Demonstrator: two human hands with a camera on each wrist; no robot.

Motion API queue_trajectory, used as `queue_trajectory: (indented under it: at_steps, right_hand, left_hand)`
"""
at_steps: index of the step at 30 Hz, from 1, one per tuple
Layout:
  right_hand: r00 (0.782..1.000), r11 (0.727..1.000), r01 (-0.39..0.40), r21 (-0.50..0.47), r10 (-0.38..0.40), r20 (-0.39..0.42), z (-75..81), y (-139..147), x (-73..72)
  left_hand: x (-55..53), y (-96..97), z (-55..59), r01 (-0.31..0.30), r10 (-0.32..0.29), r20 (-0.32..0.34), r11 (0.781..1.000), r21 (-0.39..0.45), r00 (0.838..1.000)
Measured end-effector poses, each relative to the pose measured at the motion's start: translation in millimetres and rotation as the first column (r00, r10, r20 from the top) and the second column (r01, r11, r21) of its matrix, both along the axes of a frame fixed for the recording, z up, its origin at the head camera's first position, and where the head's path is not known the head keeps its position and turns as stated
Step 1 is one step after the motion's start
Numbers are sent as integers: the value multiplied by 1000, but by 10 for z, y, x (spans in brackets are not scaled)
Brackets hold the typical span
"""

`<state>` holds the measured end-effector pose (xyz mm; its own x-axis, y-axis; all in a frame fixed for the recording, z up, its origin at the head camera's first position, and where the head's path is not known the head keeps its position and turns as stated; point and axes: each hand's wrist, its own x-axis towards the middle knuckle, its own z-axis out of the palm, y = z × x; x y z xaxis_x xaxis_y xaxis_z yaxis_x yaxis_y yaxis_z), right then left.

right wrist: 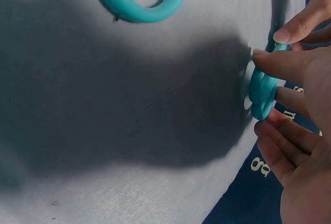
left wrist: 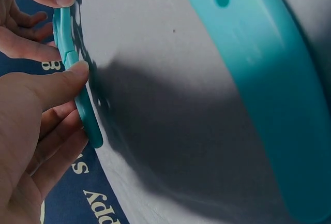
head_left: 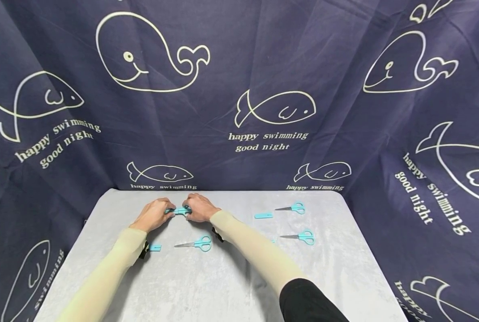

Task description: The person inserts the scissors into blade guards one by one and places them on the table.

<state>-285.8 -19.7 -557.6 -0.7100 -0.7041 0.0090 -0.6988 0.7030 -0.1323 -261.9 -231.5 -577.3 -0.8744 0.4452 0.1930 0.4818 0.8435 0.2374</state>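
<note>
Near the back left of the table, both hands hold one teal pair of scissors [right wrist: 265,87] with a matching sheath [left wrist: 91,123] at its blade end. My left hand [head_left: 155,214] pinches the sheath between thumb and fingers. Gripping the looped handles from the other side is my right hand [head_left: 201,208]. The blades do not show; sheath and handles meet end to end in the left wrist view. Closer to me on the table lie another pair of scissors [head_left: 203,243], its blades bare, and a loose teal sheath [head_left: 155,247] beside my left wrist.
On the right half of the grey-covered table lie two more bare scissors, a far pair [head_left: 298,208] and a nearer pair [head_left: 306,237]. A sheath [head_left: 263,215] lies left of the far pair. My right sleeve [head_left: 255,250] partly covers a small teal piece [head_left: 273,241]. A dark printed curtain [head_left: 223,165] surrounds the table.
</note>
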Motion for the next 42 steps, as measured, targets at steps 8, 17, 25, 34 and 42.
queue_trajectory:
  at_steps: [8, 17, 25, 34, 42]
  right_hand:
    - [1000, 1000, 4, 19, -3, -6, -29, 21, -8]
    - [1000, 998, 11, 56, -11, -5, -41, 11, 19]
    - [1000, 998, 15, 56, -16, 22, -56, 13, 18]
    - [998, 997, 34, 64, -37, 56, -54, 19, 24]
    - [998, 999, 18, 46, -21, 60, -47, 59, 50]
  left_hand:
    - [-12, 32, -14, -6, 6, 33, 1000, 3, 999]
    - [15, 35, -13, -35, 36, 88, 999, -22, 995]
    - [24, 28, -32, -46, 48, 103, 999, -19, 994]
    - [18, 25, -77, -65, 64, 111, 998, 3, 992]
    - [50, 34, -85, -87, 85, 124, 996, 5, 989]
